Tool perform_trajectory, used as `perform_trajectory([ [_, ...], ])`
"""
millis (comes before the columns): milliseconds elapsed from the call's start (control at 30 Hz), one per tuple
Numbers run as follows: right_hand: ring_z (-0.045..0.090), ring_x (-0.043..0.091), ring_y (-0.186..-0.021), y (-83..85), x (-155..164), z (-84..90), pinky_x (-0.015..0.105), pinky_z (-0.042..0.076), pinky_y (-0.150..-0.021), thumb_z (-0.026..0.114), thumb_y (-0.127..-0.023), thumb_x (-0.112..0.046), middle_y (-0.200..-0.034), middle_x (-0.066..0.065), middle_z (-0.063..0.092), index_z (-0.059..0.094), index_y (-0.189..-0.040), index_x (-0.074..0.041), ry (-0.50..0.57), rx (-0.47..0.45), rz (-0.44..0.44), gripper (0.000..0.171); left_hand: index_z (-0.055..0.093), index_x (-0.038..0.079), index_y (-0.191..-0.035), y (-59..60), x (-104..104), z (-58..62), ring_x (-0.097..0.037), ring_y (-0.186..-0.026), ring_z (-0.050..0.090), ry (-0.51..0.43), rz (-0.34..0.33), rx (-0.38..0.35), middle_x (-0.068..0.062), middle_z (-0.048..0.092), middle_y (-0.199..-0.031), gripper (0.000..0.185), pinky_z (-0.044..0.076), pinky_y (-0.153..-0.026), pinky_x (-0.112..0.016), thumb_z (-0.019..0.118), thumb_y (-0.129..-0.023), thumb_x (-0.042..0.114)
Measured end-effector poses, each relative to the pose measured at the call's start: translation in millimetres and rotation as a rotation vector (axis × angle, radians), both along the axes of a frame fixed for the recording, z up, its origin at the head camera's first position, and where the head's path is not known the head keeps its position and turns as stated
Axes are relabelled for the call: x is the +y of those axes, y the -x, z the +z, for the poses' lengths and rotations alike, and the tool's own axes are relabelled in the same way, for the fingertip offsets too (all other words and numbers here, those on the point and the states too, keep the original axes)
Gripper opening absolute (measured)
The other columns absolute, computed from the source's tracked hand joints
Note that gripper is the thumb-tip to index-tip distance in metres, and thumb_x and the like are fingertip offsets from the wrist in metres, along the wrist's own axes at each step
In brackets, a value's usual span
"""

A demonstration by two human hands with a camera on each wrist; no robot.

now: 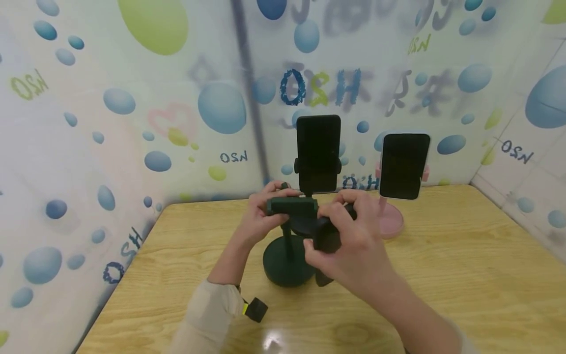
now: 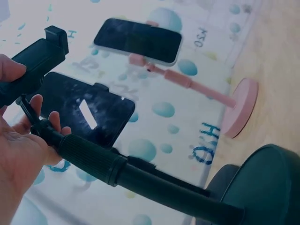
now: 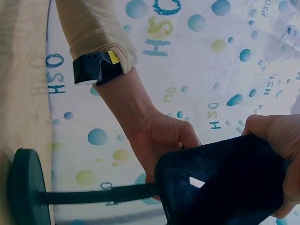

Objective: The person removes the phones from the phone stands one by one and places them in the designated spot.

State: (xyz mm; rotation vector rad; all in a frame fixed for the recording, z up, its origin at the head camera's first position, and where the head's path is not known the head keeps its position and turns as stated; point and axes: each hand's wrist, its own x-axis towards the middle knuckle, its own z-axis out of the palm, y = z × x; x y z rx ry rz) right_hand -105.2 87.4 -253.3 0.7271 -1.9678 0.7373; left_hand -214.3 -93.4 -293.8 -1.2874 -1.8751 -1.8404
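Note:
In the head view, my left hand (image 1: pixel 261 211) grips the dark green clamp (image 1: pixel 293 206) of a phone stand, whose round base (image 1: pixel 287 263) rests on the table. The left wrist view shows my thumb on the clamp (image 2: pixel 35 65) and the ribbed pole (image 2: pixel 93 157) running down to the base (image 2: pixel 272 187). My right hand (image 1: pixel 358 236) holds a dark phone by its edges. In the right wrist view this phone (image 3: pixel 225 183) looks large, its near end overlapping my left hand (image 3: pixel 159 140) and the pole's top. Whether phone and clamp touch is hidden.
Behind my hands, a black phone (image 1: pixel 318 152) sits upright on a black stand. To its right a white-edged phone (image 1: pixel 404 167) sits on a pink stand (image 1: pixel 391 221). A bubble-patterned sheet (image 1: pixel 177 123) hangs behind the wooden table (image 1: pixel 185 265).

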Motion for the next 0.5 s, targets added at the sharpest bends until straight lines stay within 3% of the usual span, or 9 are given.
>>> perform_trajectory([
  [200, 0.04, 0.033, -0.097, 0.4, 16.1, -6.1, 0.044, 0.038, -0.072, 0.08, -0.052, -0.009, -0.099, 0.016, 0.043, 0.055, -0.09, -0.006, 0.004, -0.058, -0.044, 0.045, 0.068, 0.03, -0.101, 8.0, -13.9, 5.9, -0.02, -0.099, 0.039, -0.069, 0.054, -0.024, -0.001, 0.053, -0.1, 0.053, 0.034, -0.077, -0.032, 0.051, -0.066, -0.006],
  [300, 0.039, 0.032, -0.094, 1.1, 25.2, -10.9, 0.045, 0.032, -0.073, 0.079, -0.054, -0.012, -0.097, 0.014, 0.044, 0.055, -0.092, -0.007, -0.005, -0.128, -0.083, 0.046, 0.07, 0.027, -0.099, 13.2, -20.6, 7.9, -0.019, -0.099, 0.035, -0.14, 0.039, -0.053, 0.0, 0.052, -0.098, 0.056, 0.031, -0.076, -0.031, 0.047, -0.063, -0.009],
  [500, 0.041, 0.03, -0.091, 2.6, 42.2, -22.8, 0.043, 0.038, -0.067, 0.08, -0.056, -0.015, -0.094, 0.011, 0.045, 0.052, -0.092, -0.009, -0.062, -0.293, -0.179, 0.046, 0.071, 0.017, -0.094, 25.5, -33.4, 9.1, -0.021, -0.094, 0.034, -0.268, 0.013, -0.104, -0.005, 0.046, -0.096, 0.056, 0.03, -0.07, -0.029, 0.04, -0.059, -0.014],
])
